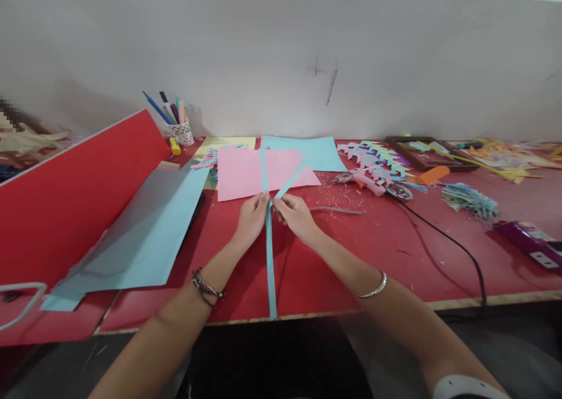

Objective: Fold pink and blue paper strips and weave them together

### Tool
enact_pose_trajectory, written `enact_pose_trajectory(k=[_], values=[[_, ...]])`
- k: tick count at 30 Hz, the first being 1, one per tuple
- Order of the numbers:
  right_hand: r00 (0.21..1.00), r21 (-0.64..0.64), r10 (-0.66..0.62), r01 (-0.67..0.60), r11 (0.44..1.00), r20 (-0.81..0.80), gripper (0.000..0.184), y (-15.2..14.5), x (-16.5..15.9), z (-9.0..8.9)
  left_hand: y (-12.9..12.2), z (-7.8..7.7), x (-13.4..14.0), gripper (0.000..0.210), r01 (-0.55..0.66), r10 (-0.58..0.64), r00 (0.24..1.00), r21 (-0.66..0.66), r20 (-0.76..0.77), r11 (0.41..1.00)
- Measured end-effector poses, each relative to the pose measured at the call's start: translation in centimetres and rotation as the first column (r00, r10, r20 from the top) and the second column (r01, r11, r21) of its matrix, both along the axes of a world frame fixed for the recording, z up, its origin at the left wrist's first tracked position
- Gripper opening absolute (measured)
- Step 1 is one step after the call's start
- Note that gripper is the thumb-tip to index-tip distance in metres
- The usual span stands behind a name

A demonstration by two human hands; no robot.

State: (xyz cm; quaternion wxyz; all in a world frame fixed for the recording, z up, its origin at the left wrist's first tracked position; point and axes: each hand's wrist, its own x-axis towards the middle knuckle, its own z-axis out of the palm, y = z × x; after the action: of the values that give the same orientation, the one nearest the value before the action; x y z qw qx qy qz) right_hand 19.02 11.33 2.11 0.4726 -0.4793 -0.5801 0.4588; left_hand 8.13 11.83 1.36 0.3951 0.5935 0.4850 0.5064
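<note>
My left hand [253, 216] pinches a light blue paper strip [270, 264] close to where its parts cross. One length hangs toward me to the table's front edge; two more reach away over a pink paper sheet [239, 173], one straight and one slanting right. My right hand [295, 216] is closed on the slanting part, its fingertips nearly touching those of the left. Whether these are one folded strip or two, I cannot tell, as the fingers cover the crossing. A thin greyish strip [336, 210] lies right of my right hand.
A glue gun [362, 180] with a black cord [456, 244] lies on the right, near braided paper chains [377, 159]. A purple power strip [529, 244] sits at far right. Left stand a red folder [83, 194], blue sheets [144, 229] and a pen cup [182, 133].
</note>
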Motion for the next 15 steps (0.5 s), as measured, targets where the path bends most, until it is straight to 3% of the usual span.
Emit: enact_pose_trajectory(k=[7,15], values=[[0.990,-0.002,-0.068,0.069,0.998,-0.124,0.027,0.1,0.1,0.2,-0.1,0.3,0.3,0.036,0.133,-0.134,0.991,-0.046,-0.020,0.990],[0.996,-0.038,-0.020,0.017,0.999,-0.087,0.024,-0.2,-0.1,1.0,-0.4,0.4,0.3,0.041,0.104,-0.106,0.994,-0.053,-0.031,0.993]])
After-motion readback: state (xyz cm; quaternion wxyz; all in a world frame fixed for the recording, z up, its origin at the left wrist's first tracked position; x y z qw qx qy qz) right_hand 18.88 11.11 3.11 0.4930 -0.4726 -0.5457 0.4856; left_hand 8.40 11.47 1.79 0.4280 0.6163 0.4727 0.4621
